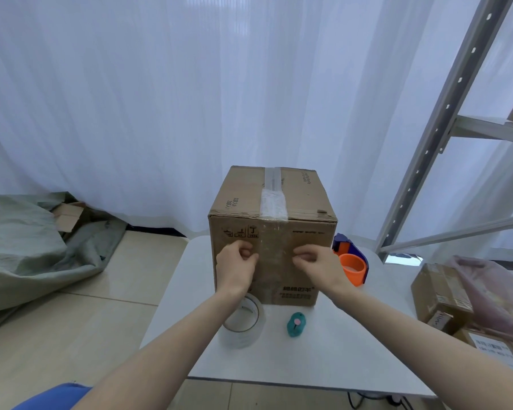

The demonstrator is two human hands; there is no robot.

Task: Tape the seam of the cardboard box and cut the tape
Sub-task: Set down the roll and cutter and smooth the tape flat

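Observation:
A brown cardboard box [302, 199] stands on a small white table [323, 356]. Clear tape [273, 202] runs along its top seam and down over the near edge onto the front face. My left hand [237, 269] and my right hand [317, 264] are both against the front face, fingers curled and pinched, one on either side of the clear strip. Whether the fingertips grip the tape's edges is too small to tell. A roll of clear tape [243, 322] lies on the table below my left wrist. A small teal cutter [296, 324] lies beside it.
An orange and blue tape dispenser [351, 263] stands right of the box. A metal shelf frame [444, 125] rises at the right, with several cardboard parcels [442, 294] below it. A grey-green sack [27, 253] lies on the tiled floor at the left. White curtains hang behind.

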